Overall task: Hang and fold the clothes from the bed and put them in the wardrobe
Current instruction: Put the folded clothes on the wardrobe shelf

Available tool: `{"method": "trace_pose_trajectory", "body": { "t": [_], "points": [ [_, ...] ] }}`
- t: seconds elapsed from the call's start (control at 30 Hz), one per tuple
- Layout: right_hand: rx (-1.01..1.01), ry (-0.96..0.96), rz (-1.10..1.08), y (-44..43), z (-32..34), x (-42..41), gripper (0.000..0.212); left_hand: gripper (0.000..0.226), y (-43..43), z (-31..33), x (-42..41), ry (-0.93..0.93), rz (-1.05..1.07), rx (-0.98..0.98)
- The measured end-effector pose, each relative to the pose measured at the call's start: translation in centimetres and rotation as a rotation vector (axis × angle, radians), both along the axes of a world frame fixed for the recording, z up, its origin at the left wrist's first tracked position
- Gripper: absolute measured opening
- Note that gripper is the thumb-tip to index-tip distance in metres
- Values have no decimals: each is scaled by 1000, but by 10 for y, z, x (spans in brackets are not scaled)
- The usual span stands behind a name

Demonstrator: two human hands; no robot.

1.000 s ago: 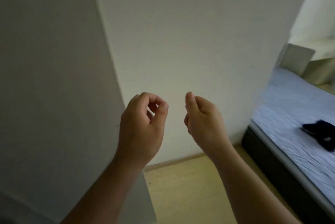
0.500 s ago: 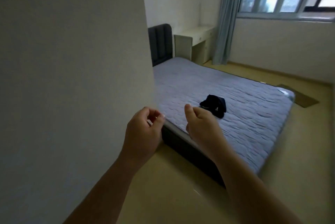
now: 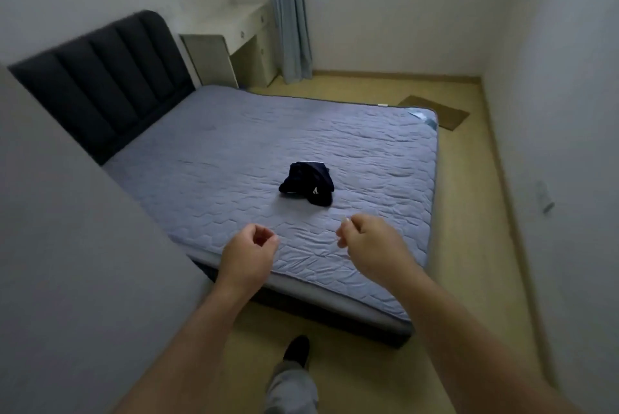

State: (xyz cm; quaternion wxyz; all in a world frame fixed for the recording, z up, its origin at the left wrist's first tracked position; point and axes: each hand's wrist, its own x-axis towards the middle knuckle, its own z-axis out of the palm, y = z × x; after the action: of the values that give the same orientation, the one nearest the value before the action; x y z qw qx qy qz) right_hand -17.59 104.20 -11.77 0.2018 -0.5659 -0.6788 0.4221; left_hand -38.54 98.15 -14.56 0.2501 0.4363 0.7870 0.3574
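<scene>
A crumpled dark navy garment lies alone near the middle of the grey-blue quilted mattress. My left hand and my right hand are raised side by side over the near edge of the bed, short of the garment. Both have loosely curled fingers and hold nothing. No wardrobe interior or hanger shows.
A plain white panel fills the left foreground, close to my left arm. The dark padded headboard, a white desk and a curtain stand at the back. A brown mat lies beyond the bed. My foot is on the wooden floor.
The view has swung right from the white wall to the whole bed, and I have come nearer to it. My hands keep the same loose curl and have spread slightly apart.
</scene>
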Motion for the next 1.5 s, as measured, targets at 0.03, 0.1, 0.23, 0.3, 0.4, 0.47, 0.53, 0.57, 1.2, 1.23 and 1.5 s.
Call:
{"method": "trace_pose_trajectory", "body": {
  "t": [0.03,0.1,0.23,0.3,0.4,0.47,0.53,0.57,1.2,1.23,1.5],
  "points": [
    [-19,-11,-14,23,-12,-7,34,14,30,-14,-12,-8,-21,-37],
    [-67,-22,-32,75,-38,-29,31,14,94,-45,-41,-8,-60,-104],
    [-183,-75,-67,197,-92,-87,34,16,236,-122,-103,41,-131,-256],
    [-209,-85,-111,254,-126,-118,36,15,306,-164,-137,51,-166,-334],
    [-245,-114,-156,320,-183,-166,37,10,404,-233,-179,72,-234,-420],
    [-280,-121,-177,355,-227,-195,37,13,460,-284,-201,93,-287,-488],
    [-317,-106,-222,382,-267,-217,37,30,506,-333,-217,96,-323,-571],
    [-331,-107,-255,397,-290,-228,37,41,529,-363,-225,102,-332,-600],
    [-494,-226,-401,428,-439,-247,26,57,665,-575,-253,445,-280,-653],
    [-493,-238,-404,427,-439,-245,26,49,671,-574,-252,453,-286,-683],
    [-545,-269,-422,425,-460,-266,25,63,623,-591,-265,410,-681,-780]
  ]
}}
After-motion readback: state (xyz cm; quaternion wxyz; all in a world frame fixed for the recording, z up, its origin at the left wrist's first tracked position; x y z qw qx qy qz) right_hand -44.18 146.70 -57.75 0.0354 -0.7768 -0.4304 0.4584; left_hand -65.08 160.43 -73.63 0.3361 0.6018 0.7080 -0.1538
